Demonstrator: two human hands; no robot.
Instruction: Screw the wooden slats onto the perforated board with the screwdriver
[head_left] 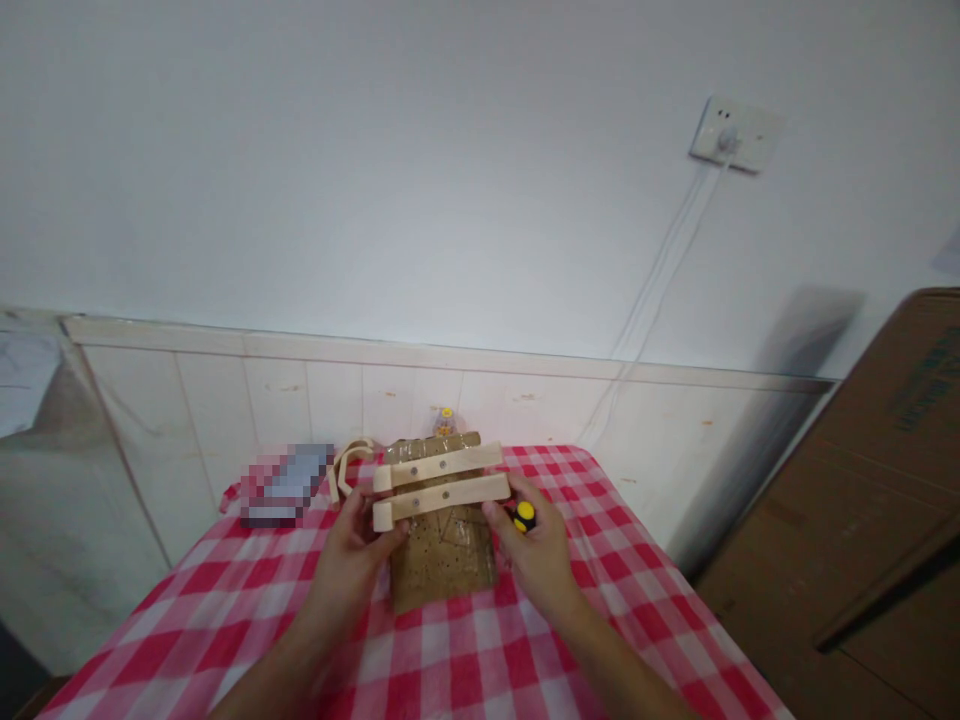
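Two pale wooden strips [457, 493], each with a thicker block at its left end and dark screw heads along its face, lie side by side above a brown, taped cardboard piece [442, 570]. My left hand [356, 545] is closed on the left end of the nearer strip, its thumb along the lower edge. At the right end, my right hand [540, 540] grips the same strip between thumb and fingers. A yellow-and-black screwdriver handle [525, 516] shows end-on within my right hand; its shaft is hidden.
Curved wooden pieces [346, 468] lie behind my left hand, beside a blurred-out flat object [289, 485]. A small yellow-topped container [446, 420] stands against the wall. Red-and-white checked cloth [262, 600] covers the table. A large cardboard box [847, 520] leans at the right.
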